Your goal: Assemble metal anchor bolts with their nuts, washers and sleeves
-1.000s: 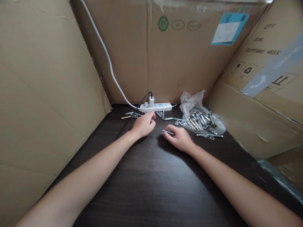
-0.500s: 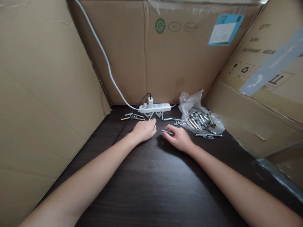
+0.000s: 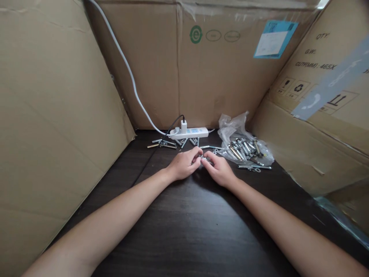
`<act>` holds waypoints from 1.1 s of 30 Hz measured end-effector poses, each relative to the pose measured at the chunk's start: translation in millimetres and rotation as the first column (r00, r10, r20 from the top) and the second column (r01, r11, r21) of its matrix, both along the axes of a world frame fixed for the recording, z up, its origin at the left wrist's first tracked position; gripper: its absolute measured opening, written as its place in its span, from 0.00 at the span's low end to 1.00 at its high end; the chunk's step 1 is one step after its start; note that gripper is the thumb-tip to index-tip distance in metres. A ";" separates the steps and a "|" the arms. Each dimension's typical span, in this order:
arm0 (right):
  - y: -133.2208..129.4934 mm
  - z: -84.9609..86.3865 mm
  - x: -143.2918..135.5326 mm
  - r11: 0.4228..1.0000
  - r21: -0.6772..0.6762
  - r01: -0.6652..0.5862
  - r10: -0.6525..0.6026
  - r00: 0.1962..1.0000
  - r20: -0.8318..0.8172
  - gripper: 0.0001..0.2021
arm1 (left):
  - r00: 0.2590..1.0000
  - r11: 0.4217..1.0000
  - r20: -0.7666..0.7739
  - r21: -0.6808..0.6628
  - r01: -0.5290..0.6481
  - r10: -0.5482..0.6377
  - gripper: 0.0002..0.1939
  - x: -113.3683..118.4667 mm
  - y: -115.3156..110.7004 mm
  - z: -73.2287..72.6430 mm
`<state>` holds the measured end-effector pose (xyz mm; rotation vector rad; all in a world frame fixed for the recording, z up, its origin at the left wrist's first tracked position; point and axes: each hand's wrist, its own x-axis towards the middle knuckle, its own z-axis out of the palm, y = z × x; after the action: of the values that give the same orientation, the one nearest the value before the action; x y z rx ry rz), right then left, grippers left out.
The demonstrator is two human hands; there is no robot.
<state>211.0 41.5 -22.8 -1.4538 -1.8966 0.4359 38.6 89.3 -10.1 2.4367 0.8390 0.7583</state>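
Observation:
My right hand (image 3: 219, 170) is closed round a metal bolt (image 3: 208, 161), held between thumb and fingers with its end pointing left. Fingertip to fingertip with it, my left hand (image 3: 186, 163) pinches a small ring-shaped metal piece (image 3: 202, 157) at the bolt's end. Whether this piece is a nut or a washer I cannot tell, as the fingers cover most of it. Just behind my right hand lie some loose nuts and washers (image 3: 215, 152) on the dark table (image 3: 184, 231).
A clear plastic bag (image 3: 232, 125) of bolts (image 3: 245, 148) lies at the back right, with rods and washers (image 3: 255, 168) before it. More metal rods and sleeves (image 3: 164, 144) lie below a white power strip (image 3: 193, 133). A black cable (image 3: 147, 163) runs across the left. Cardboard boxes (image 3: 150, 69) enclose three sides.
My left hand has moved right and turned, bringing its small metal piece to the end of the bolt. My right hand stays in nearly the same place, still holding the bolt.

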 end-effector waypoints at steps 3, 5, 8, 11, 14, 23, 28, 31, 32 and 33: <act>-0.5 -0.6 0.1 1.000 0.027 -0.014 0.016 0.998 -0.058 0.11 | 1.000 0.999 -0.020 0.038 -0.001 0.002 0.09 -1.5 -0.2 1.2; -0.1 -0.5 -0.6 0.999 0.028 -0.030 0.032 0.994 -0.101 0.10 | 1.000 0.998 -0.025 0.060 0.008 -0.006 0.10 -2.3 -0.8 2.3; 1.8 -1.1 -3.8 0.998 0.011 -0.061 0.062 0.975 -0.215 0.10 | 1.000 0.995 -0.014 0.095 0.023 -0.022 0.11 -3.7 -2.3 4.3; 3.0 -2.2 -8.8 0.995 0.004 -0.103 0.098 0.940 -0.326 0.10 | 0.999 0.993 0.019 0.118 0.026 -0.028 0.12 -4.8 -2.5 4.5; 2.0 -2.7 -12.5 0.992 -0.021 -0.127 0.113 0.938 -0.328 0.09 | 0.998 0.992 0.059 0.129 0.003 -0.010 0.15 -5.8 -0.8 2.8; -3.1 -0.2 -13.1 0.989 -0.030 -0.142 0.132 0.965 -0.227 0.08 | 0.996 0.985 -0.042 0.162 -0.068 0.076 0.15 -4.5 0.7 4.1; -3.9 -1.4 -13.8 0.987 -0.010 -0.159 0.153 0.966 -0.210 0.07 | 0.993 0.980 -0.077 0.187 -0.073 0.089 0.18 -4.5 2.0 1.6; -3.5 -2.4 -13.1 0.986 0.000 -0.165 0.161 0.963 -0.217 0.08 | 0.995 0.983 -0.074 0.175 -0.053 0.067 0.18 -4.6 2.4 0.1; -3.3 -2.5 -12.8 0.986 -0.001 -0.165 0.161 0.962 -0.219 0.08 | 0.996 0.985 -0.064 0.168 -0.045 0.056 0.16 -4.6 2.2 0.0; -3.2 -2.4 -12.5 0.986 -0.003 -0.164 0.159 0.962 -0.222 0.08 | 0.998 0.986 -0.052 0.163 -0.037 0.046 0.15 -4.5 1.8 0.1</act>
<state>198.4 38.4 -25.2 -1.2120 -1.8404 0.6685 34.1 91.0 -9.9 2.6014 0.8832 0.8066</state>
